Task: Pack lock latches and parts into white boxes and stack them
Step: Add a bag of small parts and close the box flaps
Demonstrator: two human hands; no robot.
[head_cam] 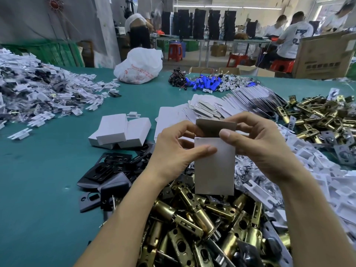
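Box (214, 166) at frame centre, gripped by left hand (173, 151) and right hand (258, 145), top flap (215, 128) open; looks like closing step, next tuck flap in.

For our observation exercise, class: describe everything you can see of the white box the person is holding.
The white box is a small, plain carton, cardboard by its look, held upright over the pile of brass latches. Its top flap stands open, the inner face darker. The left hand grips its left side, thumb across the front; the right hand pinches the top right corner and flap.
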